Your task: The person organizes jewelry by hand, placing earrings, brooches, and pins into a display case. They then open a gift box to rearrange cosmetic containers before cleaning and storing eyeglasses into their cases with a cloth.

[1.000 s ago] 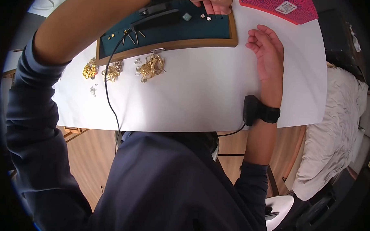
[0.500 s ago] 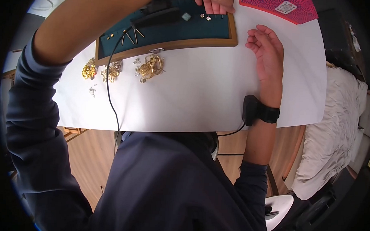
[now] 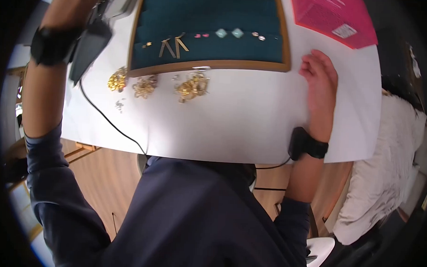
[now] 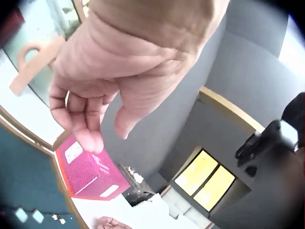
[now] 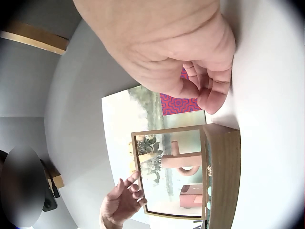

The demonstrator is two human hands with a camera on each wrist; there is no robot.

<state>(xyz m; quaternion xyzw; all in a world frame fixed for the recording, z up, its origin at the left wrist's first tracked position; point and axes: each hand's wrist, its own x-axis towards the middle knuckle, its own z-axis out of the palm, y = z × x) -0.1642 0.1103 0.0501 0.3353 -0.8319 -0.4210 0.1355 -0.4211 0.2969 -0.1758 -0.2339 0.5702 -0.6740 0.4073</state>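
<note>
A wooden jewelry box [image 3: 211, 65] with dark green lining lies on the white table. Its glass lid [image 5: 167, 212] stands raised in the right wrist view. Pinned in a row are bar earrings [image 3: 179, 46], pink studs [image 3: 205, 35], turquoise diamond-shaped studs [image 3: 237, 33] and small star studs [image 3: 147, 45]. My left hand [image 4: 128, 62] has loosely bent fingers with nothing in them; the right wrist view has its fingertips right at the lid's frame. In the head view that hand is out of frame. My right hand [image 3: 319, 76] rests on the table right of the box, fingers relaxed, holding nothing.
Gold jewelry piles [image 3: 191, 88] and a small silver heap [image 3: 120, 105] lie before the box. A pink-red box [image 3: 337, 20] stands at the back right. A black cable [image 3: 110, 113] runs from the left wrist camera across the table.
My left hand has moved left, away from the box's right side, uncovering more studs. The head view has shifted, showing more of the box. My right hand stays resting on the table.
</note>
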